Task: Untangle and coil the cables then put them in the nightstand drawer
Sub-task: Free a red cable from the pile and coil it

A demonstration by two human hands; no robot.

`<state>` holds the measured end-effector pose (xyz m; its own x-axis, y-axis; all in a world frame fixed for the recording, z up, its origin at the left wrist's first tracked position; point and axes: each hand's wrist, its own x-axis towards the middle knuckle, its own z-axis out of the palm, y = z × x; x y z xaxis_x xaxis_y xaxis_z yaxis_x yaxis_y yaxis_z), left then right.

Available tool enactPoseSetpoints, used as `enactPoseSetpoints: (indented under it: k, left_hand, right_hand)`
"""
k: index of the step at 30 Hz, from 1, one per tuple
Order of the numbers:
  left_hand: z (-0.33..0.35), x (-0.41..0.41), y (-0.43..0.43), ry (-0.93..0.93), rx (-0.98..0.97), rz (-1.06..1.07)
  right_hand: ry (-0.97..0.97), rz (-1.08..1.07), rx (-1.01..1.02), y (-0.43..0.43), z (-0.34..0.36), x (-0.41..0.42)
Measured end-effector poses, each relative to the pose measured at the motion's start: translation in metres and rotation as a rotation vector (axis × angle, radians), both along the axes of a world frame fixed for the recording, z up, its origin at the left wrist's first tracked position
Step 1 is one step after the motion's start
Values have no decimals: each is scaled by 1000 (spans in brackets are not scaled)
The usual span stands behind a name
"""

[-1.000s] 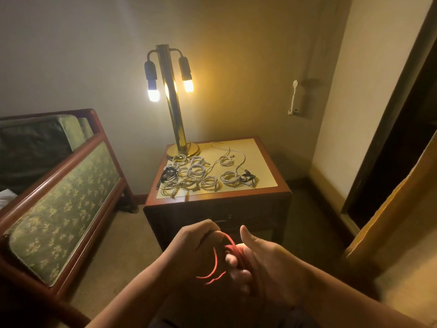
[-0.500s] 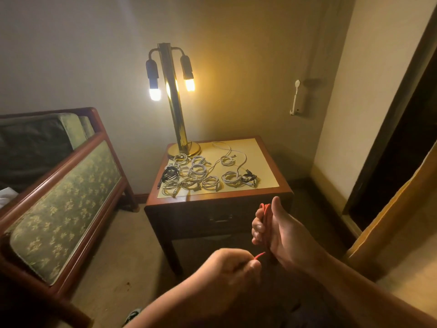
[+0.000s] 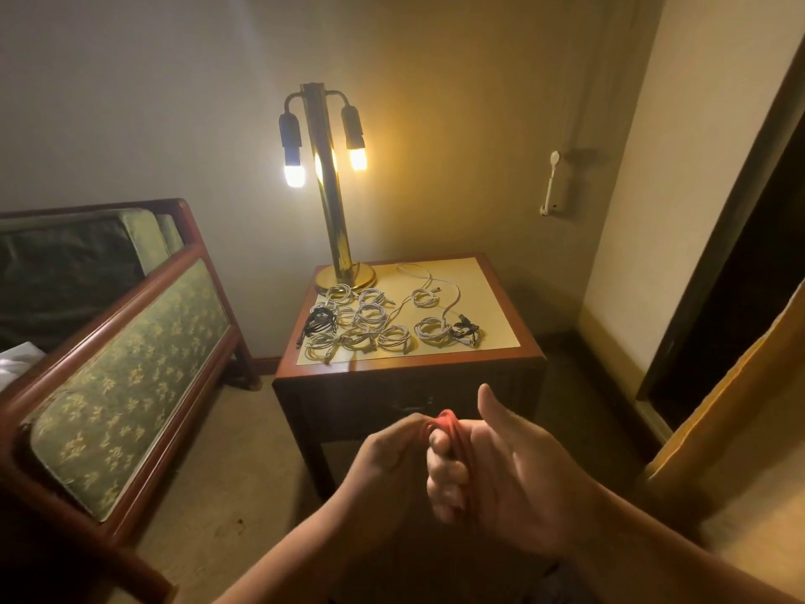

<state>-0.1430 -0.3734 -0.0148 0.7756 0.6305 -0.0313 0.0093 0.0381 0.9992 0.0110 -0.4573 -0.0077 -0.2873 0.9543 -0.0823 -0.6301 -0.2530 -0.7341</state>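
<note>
Cable point(image 3: 453, 425) around fingers point(image 3: 444, 470) of right hand point(image 3: 509, 468)

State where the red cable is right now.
In the head view, the red cable sits low centre, looped round the right hand and pinched by the left hand, before the nightstand.

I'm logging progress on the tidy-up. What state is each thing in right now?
Thin red cable: looped round the fingers of the right hand, partly coiled.
Left hand: pinches the red cable's top.
Right hand: fingers curled inside the loops, thumb up.
White cables: coiled, on the wooden nightstand.
Long white cable: loose, uncoiled.
Black cables: bundled, on top.
Nightstand drawer: shut.
Brass table lamp: lit.
</note>
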Motion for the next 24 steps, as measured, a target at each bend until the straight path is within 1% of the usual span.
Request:
enactPoseSetpoints:
  k: [1, 3, 6, 8, 9, 10, 12, 14, 16, 18, 20, 22, 24]
  left_hand:
    - [-4, 3, -5, -44, -66, -20]
    - [-14, 8, -15, 53, -11, -31]
    - [-23, 12, -20, 259, 157, -74]
    - [-21, 12, -16, 359, 332, -144]
    - [-17, 11, -14, 387, 379, -178]
    - [-10, 9, -13, 373, 351, -219]
    - [5, 6, -11, 274, 223, -259]
    - [21, 0, -5, 148, 152, -220]
    - [30, -6, 4, 77, 160, -163]
    - [35, -9, 14, 53, 220, -69]
    - [33, -10, 22, 36, 262, 48]
    - [22, -7, 29, 37, 281, 159]
    - [10, -6, 33, 42, 261, 169]
  right_hand:
    - [45, -39, 21, 0, 2, 2]
    - [95, -146, 42, 2, 5, 6]
    - [80, -303, 5, 6, 2, 13]
    - [18, -379, -36, 8, 0, 15]
    - [-30, -409, -52, 10, -2, 18]
    - [-93, -434, -59, 12, -4, 21]
    - [-211, -457, -61, 15, -9, 28]
    - [-353, -436, -118, 16, -15, 32]
    - [-505, -367, -165, 14, -20, 32]
    - [-530, -248, -175, 11, -22, 25]
    - [-475, -109, -163, 8, -19, 15]
    - [-305, 0, -132, 5, -15, 6]
    - [-143, 60, -76, 2, -10, -1]
